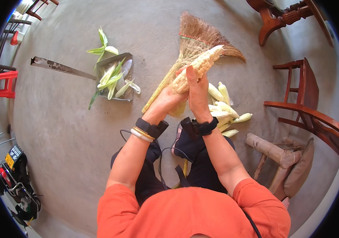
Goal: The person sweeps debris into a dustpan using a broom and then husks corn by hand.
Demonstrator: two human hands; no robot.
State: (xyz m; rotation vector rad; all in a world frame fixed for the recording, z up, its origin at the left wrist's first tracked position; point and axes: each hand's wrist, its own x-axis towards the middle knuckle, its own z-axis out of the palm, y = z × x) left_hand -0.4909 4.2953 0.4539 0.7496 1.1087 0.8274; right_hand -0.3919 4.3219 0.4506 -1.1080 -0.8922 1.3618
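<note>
A husked ear of corn (201, 65) with pale yellow kernels is held in front of me, its narrow tip slanting up to the right. My left hand (165, 104) is closed around its lower end. My right hand (198, 93) grips it from the right side, thumb lying up along the kernels; most of its other fingers are hidden behind the ear. Beyond the ear, a straw broom (207, 33) lies on the floor, its handle running toward my left wrist. Several pale ears of corn (225, 108) are heaped on the floor to the right of my hands.
At the left lies a metal dustpan (118, 99) holding green husks (112, 77), its long handle (68, 69) pointing left. A wooden chair (304, 109) and a wooden stool-like frame (272, 152) stand at the right. A red plastic stool (6, 84) and a motorbike (20, 186) are far left.
</note>
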